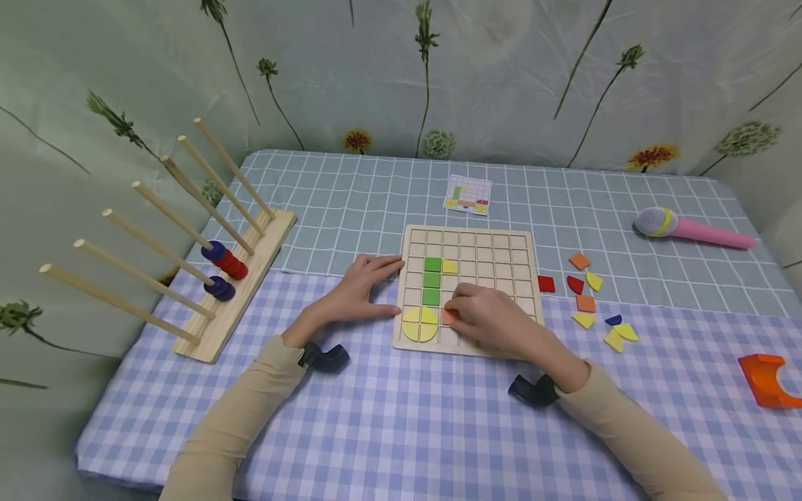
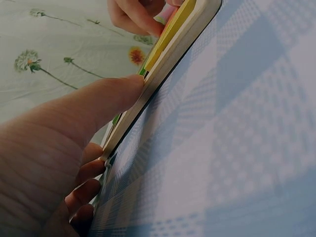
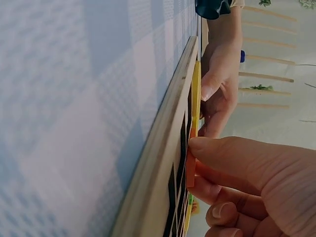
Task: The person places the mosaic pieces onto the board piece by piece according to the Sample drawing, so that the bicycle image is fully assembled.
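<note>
A: Right grip point(image 1: 491, 316)?
B: Pinching an orange square tile point(image 1: 448, 317), thumb at one end, a finger at the other. Edge hold, probably so it can line up with a cell.
A: Where's the tile?
B: Over the gridded wooden board point(image 1: 501, 254), just right of the yellow quarter-circle tiles point(image 1: 429, 332) forming a disc. Can't tell if it's flush.
A: Left grip point(image 1: 358, 291)?
B: Holds nothing. Fingers out, thumb and fingertips touching the board's left edge. Likely bracing, so the board doesn't slide.
A: Other tiles on the board?
B: Three green square tiles point(image 1: 431, 280) stacked in one column, a yellow quarter tile point(image 1: 449, 266) beside the top one.
A: Printed card point(image 1: 468, 194)?
B: Flat on the table point(image 1: 401, 431), beyond the far edge. Coloured grid on it; presumably there to stay in sight, clear of both arms.
A: Loose tiles point(image 1: 585, 304)?
B: Scattered right of the board, handy for the right side, I'd guess.
A: Peg rack point(image 1: 276, 226), toy microphone point(image 1: 711, 232)?
B: Left and right, apart from the board. Untouched.
</note>
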{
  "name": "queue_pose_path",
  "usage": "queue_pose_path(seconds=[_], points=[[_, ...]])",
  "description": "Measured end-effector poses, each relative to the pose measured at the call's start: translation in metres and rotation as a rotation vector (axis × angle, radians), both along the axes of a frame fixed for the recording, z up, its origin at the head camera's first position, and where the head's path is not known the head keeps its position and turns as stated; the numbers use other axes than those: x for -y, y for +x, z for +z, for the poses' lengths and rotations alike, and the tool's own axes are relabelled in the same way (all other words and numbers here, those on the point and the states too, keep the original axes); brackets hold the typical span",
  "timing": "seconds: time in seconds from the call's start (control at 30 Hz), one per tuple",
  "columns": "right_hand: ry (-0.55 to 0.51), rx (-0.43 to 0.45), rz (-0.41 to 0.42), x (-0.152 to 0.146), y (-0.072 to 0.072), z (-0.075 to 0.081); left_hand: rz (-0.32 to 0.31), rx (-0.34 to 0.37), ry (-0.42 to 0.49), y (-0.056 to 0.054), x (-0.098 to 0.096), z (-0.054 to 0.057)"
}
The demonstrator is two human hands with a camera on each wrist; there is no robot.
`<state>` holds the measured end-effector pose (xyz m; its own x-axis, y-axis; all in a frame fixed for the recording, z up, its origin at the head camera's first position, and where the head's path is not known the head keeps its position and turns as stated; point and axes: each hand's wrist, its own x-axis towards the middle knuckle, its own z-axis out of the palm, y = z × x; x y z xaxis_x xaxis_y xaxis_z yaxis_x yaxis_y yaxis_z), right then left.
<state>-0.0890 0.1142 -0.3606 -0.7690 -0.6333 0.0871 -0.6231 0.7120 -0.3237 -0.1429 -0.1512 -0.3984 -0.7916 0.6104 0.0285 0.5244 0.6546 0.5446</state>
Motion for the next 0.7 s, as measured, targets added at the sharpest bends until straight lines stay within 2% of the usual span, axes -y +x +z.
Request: queue_pose_path(seconds=[0.2, 0.43, 0.7], points=[[-0.010, 0.030, -0.009, 0.002, -0.002, 0.000, 0.001, 0.002, 0.002, 0.000, 0.000, 0.000], [-0.005, -0.005, -0.003, -0.002, -0.002, 0.000, -0.001, -0.007, -0.001, -0.001, -0.001, -0.001], [-0.024, -0.027, -0.049, -0.020, 0.003, 0.002, -0.002, -0.011, -0.009, -0.001, 0.000, -0.002]])
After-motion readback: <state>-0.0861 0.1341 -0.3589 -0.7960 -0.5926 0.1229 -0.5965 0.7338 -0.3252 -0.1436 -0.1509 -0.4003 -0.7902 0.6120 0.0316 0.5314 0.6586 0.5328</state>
